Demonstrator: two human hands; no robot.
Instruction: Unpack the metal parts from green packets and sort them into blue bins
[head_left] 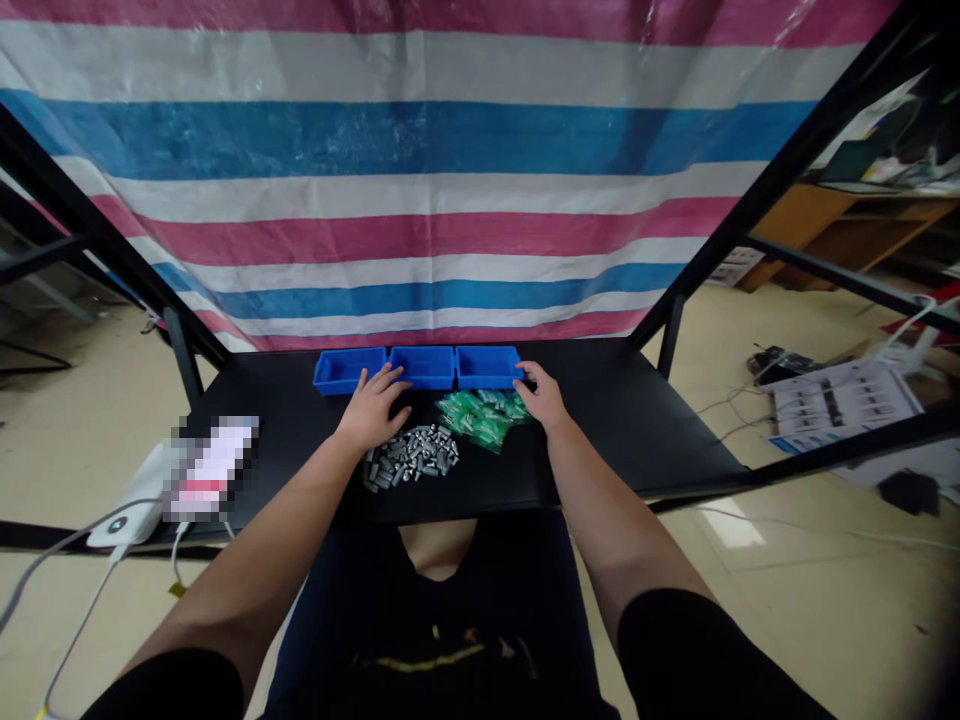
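Three blue plastic trays stand in a row on the black table: a left tray [339, 386], a middle tray [424, 382] and a right tray [487, 381]. My left hand [373, 405] is open, fingers spread, its fingertips at the gap between the left and middle trays. It holds nothing. My right hand [543, 396] has its thumb and fingers apart by the right tray's corner; I see nothing held in it. Between my hands lie small grey metal cylinders [411, 457] in a loose pile, and green-tinted clear packets [484, 415] with small pieces inside.
The black table [615, 430] has a slanted dark metal frame [679, 205]. A striped plastic sheet [427, 235] hangs behind the trays. At the left edge are a blurred-out phone-like device [214, 465] and a white box [135, 505] with cables.
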